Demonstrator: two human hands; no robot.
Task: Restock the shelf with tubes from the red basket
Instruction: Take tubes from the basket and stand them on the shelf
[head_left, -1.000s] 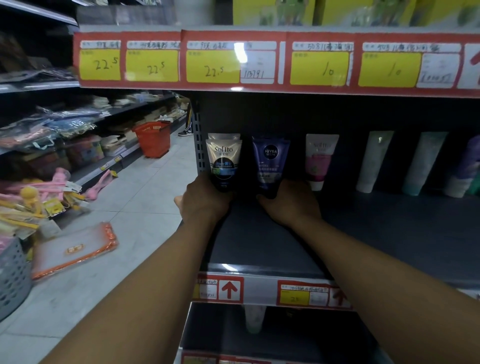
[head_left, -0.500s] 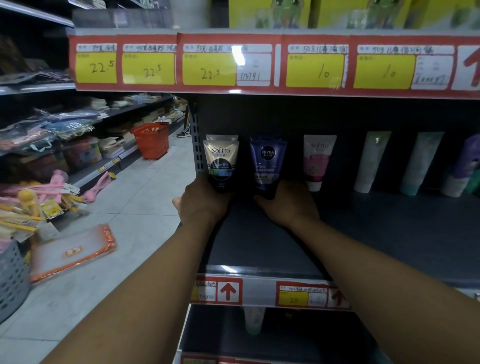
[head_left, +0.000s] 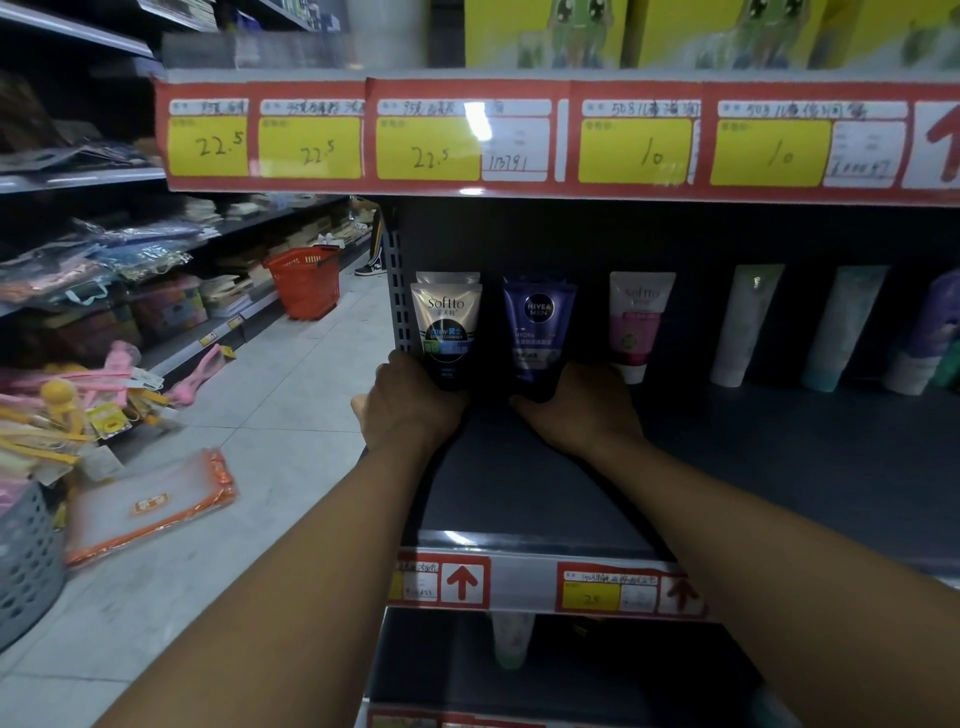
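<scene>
- Left hand (head_left: 410, 402): fingers curled round base of Softto tube (head_left: 447, 332), upright on shelf (head_left: 779, 467)
- Right hand (head_left: 576, 410): grips Nivea tube (head_left: 537, 332), at 3 o'clock of Softto tube
- Red basket (head_left: 306, 278): on floor, 10 o'clock

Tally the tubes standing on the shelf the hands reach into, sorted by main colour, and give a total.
Silver and black Softto tubes: 2
Dark blue Nivea tubes: 2
White and pink tube: 1
Pale tubes: 2
Purple tube, cut off at the frame edge: 1
Total: 8

Both forearms are bare to the left hand (head_left: 410, 405) and right hand (head_left: 582, 410), no sleeves, nothing worn.
</scene>
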